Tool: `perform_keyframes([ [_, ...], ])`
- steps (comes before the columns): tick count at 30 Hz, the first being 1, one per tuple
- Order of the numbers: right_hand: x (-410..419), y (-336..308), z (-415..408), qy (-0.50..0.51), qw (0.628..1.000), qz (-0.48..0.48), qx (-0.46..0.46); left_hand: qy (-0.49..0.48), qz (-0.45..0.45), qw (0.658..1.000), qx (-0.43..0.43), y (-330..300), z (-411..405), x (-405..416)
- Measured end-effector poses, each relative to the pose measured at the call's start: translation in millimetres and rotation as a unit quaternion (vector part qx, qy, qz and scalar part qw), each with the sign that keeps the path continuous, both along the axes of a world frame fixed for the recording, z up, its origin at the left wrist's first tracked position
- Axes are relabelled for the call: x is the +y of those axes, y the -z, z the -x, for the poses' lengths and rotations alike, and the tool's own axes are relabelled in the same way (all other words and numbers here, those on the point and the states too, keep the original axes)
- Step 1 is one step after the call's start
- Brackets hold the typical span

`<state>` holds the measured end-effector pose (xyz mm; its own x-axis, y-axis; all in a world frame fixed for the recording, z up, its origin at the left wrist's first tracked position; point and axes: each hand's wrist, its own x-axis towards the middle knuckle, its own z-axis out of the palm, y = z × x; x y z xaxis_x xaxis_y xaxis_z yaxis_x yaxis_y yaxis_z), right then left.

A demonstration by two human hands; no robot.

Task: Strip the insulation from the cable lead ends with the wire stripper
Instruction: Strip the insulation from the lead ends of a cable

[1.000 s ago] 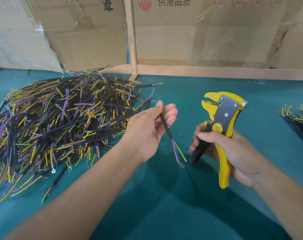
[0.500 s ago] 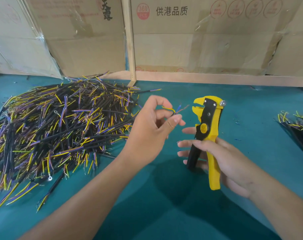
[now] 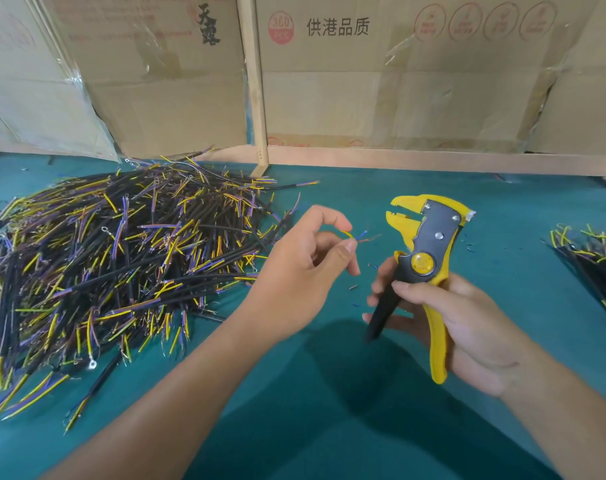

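Observation:
My left hand (image 3: 305,271) pinches one cable between thumb and fingers. Only its lead ends (image 3: 358,236) show: short yellow, blue and reddish wires that point right toward the stripper's jaws. The rest of that cable is hidden behind my palm. My right hand (image 3: 457,320) grips the handles of the yellow and black wire stripper (image 3: 424,251), held upright with its jaws at the top, facing left. The jaws sit a short gap to the right of the lead ends and do not touch them.
A big heap of black cables with yellow and purple leads (image 3: 114,258) covers the left of the green table (image 3: 329,410). A smaller bundle (image 3: 592,251) lies at the right edge. Cardboard boxes and a wooden frame (image 3: 260,84) stand behind. Small insulation scraps (image 3: 352,287) dot the mat.
My left hand turned the cable from hanging downward until its lead ends point right at the stripper. My right hand brought the stripper upright and slightly left, then held steady.

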<state>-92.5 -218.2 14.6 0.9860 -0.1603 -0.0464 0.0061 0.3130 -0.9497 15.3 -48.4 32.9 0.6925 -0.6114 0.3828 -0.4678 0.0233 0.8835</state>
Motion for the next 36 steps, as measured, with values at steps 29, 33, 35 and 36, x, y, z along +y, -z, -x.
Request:
perform_keyframes([
  [29,2.8,0.3,-1.5,0.099,0.985,0.126,-0.058,0.073,-0.003,0.997,0.031,9.0,13.5,-12.0],
  [33,4.0,1.1,-1.0,0.099,0.986,0.12,-0.059,0.077,0.009,0.995,0.064,9.4,12.9,-11.0],
  [35,3.9,0.3,-0.8,0.097,0.986,0.121,-0.06,0.09,0.011,0.993,0.079,9.4,12.7,-11.0],
  [36,4.2,0.0,-0.8,0.093,0.986,0.121,-0.061,0.096,0.018,0.992,0.085,9.6,12.9,-11.3],
])
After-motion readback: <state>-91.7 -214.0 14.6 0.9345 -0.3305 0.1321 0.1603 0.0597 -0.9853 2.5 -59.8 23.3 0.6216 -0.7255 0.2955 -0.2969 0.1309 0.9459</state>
